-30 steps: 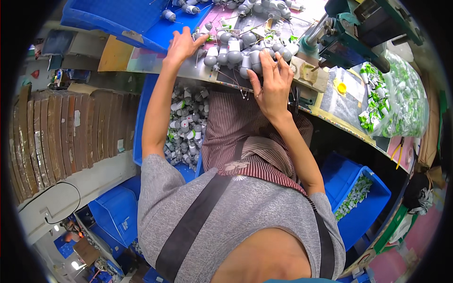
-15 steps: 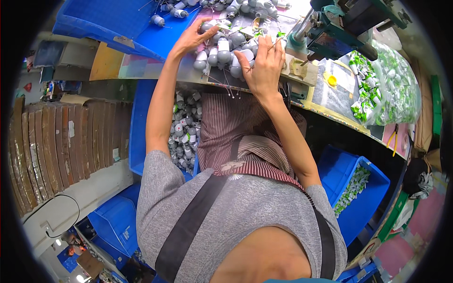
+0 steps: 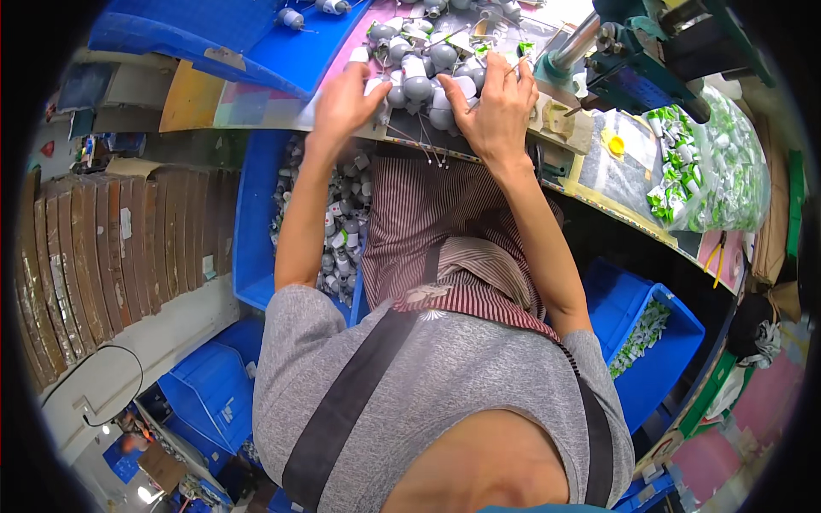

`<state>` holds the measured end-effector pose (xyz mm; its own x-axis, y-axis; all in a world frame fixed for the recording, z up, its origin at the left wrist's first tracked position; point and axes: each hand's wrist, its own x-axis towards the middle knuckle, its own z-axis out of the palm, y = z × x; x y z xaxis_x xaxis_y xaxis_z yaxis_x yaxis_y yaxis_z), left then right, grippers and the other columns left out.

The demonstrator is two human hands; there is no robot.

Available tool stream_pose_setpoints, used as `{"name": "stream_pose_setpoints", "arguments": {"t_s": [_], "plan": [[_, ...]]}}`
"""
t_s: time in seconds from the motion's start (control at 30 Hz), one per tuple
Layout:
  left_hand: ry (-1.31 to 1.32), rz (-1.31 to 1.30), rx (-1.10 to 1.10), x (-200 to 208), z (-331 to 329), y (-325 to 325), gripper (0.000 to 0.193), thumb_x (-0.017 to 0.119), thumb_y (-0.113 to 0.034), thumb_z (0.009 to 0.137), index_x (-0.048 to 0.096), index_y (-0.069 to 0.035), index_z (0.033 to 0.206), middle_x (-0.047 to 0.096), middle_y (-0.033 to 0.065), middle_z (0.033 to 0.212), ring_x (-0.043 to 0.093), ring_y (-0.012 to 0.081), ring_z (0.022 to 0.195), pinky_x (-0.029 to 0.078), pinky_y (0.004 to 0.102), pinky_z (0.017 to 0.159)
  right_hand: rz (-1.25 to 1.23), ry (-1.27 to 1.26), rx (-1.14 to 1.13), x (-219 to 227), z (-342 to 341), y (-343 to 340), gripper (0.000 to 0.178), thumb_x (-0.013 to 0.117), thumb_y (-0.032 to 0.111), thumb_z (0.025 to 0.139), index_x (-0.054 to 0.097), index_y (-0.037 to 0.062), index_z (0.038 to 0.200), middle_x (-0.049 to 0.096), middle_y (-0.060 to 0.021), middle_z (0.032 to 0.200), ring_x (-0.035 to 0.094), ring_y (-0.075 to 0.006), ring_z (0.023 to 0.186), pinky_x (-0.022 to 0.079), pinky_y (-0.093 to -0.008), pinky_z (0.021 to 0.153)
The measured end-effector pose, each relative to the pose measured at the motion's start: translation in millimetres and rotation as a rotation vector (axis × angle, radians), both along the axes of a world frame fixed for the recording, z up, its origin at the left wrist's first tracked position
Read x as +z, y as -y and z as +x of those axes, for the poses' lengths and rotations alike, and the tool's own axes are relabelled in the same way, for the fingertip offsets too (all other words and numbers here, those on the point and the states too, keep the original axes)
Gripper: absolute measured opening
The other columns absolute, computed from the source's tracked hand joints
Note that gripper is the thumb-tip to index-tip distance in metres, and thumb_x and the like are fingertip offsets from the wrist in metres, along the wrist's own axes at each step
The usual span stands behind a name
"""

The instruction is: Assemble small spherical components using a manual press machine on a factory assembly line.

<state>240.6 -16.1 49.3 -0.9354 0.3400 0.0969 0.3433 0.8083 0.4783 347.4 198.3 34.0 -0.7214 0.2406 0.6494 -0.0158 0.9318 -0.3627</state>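
Observation:
A heap of grey-and-white bulb-shaped pieces (image 3: 417,81) with thin wire leads lies at the table's near edge. My left hand (image 3: 340,107), a little blurred, is at the heap's left side, thumb apart from the fingers and nothing visible in its grasp. Against the right side rests my right hand (image 3: 498,115), its fingers spread and its thumb touching a piece. Several wires hang over the table edge between the hands. What lies under the right fingers is partly hidden.
A blue bin (image 3: 205,38) tilts at the table's upper left. A dark green bench machine (image 3: 637,73) stands right of the heap, beside a clear bag (image 3: 731,162) of green-and-white parts. Below the table are a blue crate of bulb pieces (image 3: 342,248) and another blue bin (image 3: 599,299).
My left hand has drawn back from the top of the heap toward its near left edge. The right hand stays on the right side, fingers still spread. The view has shifted slightly.

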Motion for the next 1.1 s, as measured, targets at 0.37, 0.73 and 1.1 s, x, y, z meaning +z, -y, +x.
{"name": "stream_pose_setpoints", "arguments": {"t_s": [0.37, 0.73, 1.1], "plan": [[0.748, 1.349, 0.014, -13, 12, 46, 0.04, 0.072, -0.029, 0.095, 0.066, 0.005, 0.114, 0.065, 0.0059, 0.088, 0.061, 0.0131, 0.075, 0.05, 0.025, 0.071, 0.019, -0.005, -0.006, -2, -3, -1, 0.073, 0.073, 0.054, 0.089, 0.056, -0.0031, 0.131, 0.068, -0.0257, 0.112, 0.048, -0.0501, 0.126, 0.037, -0.0581, 0.105], [0.038, 0.273, -0.295, -20, -100, -20, 0.062, 0.074, -0.046, 0.091, 0.061, -0.009, 0.139, 0.066, 0.013, 0.127, 0.061, 0.0242, 0.117, 0.049, 0.035, 0.098, -0.037, 0.143, -0.04, 14, -15, 7, 0.079, 0.074, 0.062, 0.083, 0.058, -0.0021, 0.125, 0.065, -0.025, 0.118, 0.052, -0.0454, 0.122, 0.037, -0.0616, 0.099], [-0.115, 0.38, 0.138, -22, 4, 5, 0.048, 0.078, -0.034, 0.086, 0.069, -0.009, 0.125, 0.064, 0.0193, 0.124, 0.063, 0.0348, 0.114, 0.05, 0.0406, 0.099, -0.375, -0.013, 0.238, 7, -15, 31, 0.064, 0.082, 0.038, 0.083, 0.062, -0.0092, 0.121, 0.067, -0.0261, 0.115, 0.056, -0.0419, 0.117, 0.047, -0.0481, 0.102]]}}
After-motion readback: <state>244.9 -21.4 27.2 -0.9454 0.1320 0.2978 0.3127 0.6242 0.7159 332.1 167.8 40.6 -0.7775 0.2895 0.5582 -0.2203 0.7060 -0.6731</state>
